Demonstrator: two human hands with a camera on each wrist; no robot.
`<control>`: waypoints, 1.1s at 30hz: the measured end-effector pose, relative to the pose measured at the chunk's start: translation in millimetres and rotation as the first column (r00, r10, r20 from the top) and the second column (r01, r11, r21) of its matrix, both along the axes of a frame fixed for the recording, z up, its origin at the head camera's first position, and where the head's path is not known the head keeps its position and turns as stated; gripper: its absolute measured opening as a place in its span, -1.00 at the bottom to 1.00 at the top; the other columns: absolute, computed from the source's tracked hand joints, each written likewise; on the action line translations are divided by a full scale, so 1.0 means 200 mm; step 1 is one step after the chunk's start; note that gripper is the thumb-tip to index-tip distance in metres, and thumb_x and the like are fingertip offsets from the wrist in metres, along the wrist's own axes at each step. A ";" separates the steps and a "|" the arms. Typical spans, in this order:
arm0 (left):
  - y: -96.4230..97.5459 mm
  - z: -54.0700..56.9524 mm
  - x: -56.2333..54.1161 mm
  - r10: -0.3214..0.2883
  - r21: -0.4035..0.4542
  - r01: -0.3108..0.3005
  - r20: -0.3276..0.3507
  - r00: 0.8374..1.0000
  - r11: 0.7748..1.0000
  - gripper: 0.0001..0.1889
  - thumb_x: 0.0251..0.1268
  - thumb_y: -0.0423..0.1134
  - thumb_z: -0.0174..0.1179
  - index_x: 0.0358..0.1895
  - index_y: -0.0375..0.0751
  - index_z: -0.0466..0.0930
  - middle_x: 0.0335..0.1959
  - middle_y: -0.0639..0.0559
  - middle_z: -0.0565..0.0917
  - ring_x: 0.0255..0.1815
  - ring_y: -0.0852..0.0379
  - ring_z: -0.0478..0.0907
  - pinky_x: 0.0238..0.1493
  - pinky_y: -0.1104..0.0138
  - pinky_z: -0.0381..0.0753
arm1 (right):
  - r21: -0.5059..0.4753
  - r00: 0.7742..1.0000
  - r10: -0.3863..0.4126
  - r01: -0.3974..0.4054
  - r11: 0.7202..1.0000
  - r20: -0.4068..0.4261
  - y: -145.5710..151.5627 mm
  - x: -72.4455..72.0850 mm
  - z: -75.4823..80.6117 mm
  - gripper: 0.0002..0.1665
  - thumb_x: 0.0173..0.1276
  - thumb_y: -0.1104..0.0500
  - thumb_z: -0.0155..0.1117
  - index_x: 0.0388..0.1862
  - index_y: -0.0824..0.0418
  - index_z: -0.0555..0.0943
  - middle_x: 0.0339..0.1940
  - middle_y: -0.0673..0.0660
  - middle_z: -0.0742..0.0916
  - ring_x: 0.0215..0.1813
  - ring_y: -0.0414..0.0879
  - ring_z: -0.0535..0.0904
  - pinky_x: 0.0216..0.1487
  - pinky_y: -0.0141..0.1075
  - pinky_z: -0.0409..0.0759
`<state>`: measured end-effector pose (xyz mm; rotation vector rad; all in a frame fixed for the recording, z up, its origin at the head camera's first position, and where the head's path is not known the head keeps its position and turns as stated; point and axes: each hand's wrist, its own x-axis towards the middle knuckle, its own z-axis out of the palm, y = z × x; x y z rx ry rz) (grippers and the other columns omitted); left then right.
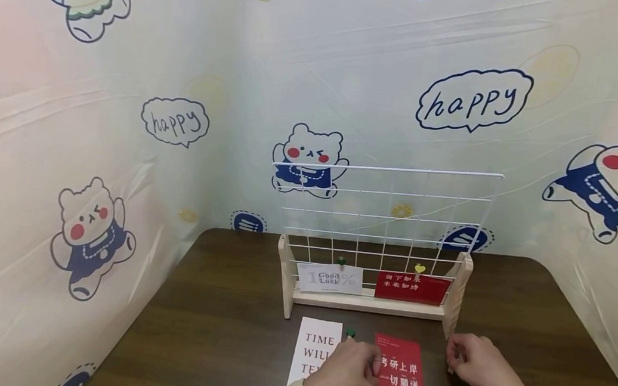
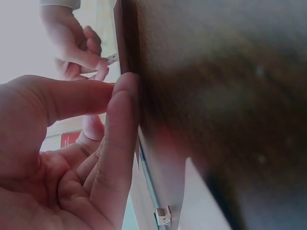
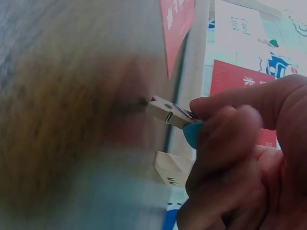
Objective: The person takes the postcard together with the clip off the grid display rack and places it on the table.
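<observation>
- So, the red "YOU CAN DO IT" card (image 1: 399, 376) lies on the table, right in front of the rack, print side up.
- Left hand (image 1: 347, 372) is at that card's left edge, thumb and fingertips brought together in a pinch on it, other fingers bent in.
- Right hand (image 1: 482, 363) is off to the card's right, near the rack's right leg, thumb and fingers closed around a small wooden clothespin (image 3: 168, 112). A bit of turquoise shows at its back end, and the wooden tip pokes out past the fingers.
- White "TIME WILL TELL" card (image 1: 315, 349) lies just left of the red one, partly covered by the left hand.
- Another clip with a green top (image 1: 350, 333) sits between those two cards, just past the left hand.
- Behind all that stands the rack (image 1: 371, 303), white wire grid on a pale wood stand. A white "Good Luck" card (image 1: 329, 286) hangs on it from a green clip (image 1: 341, 261), and to its right a red card with white characters (image 1: 415, 291) from a yellow clip (image 1: 419, 269).
- Table (image 1: 198, 311) is dark wood, with pale cloth (image 1: 237, 140) around it, printed with bears, orange slices and "happy" bubbles.
</observation>
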<state>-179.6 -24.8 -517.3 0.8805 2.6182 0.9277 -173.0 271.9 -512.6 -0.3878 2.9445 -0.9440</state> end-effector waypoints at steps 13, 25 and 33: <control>0.00 0.00 0.00 -0.008 -0.051 0.011 0.054 0.999 0.999 -0.81 0.04 -0.32 0.52 -0.38 0.02 0.68 -0.72 0.38 0.53 -0.74 0.53 0.39 -0.66 0.54 0.39 | -0.128 0.979 0.050 -0.025 0.991 0.196 0.03 -0.01 -0.01 -0.90 0.28 0.38 0.27 -0.28 0.25 0.69 -0.66 -0.04 0.66 -0.68 -0.27 0.54 -0.65 -0.35 0.55; 0.01 0.00 0.01 -0.019 -0.048 0.021 0.049 0.999 0.999 -0.79 0.00 -0.31 0.56 -0.34 -0.01 0.71 -0.70 0.35 0.57 -0.71 0.54 0.42 -0.64 0.56 0.42 | 0.136 0.991 -0.130 0.134 0.982 -0.036 -0.11 0.00 -0.05 -0.72 -0.05 0.36 0.40 -0.61 0.01 0.52 -0.70 -0.12 0.46 -0.58 -0.26 0.31 -0.50 -0.35 0.29; 0.01 0.02 0.03 -0.017 -0.110 0.014 -0.019 1.000 0.994 -0.85 0.11 -0.16 0.53 -0.38 0.03 0.70 -0.69 0.37 0.54 -0.70 0.52 0.38 -0.61 0.57 0.37 | 0.285 0.988 -0.113 0.139 0.948 -0.105 -0.20 -0.01 -0.02 -0.67 -0.12 0.38 0.36 -0.71 0.05 0.41 -0.71 -0.02 0.50 -0.61 -0.13 0.38 -0.60 -0.20 0.30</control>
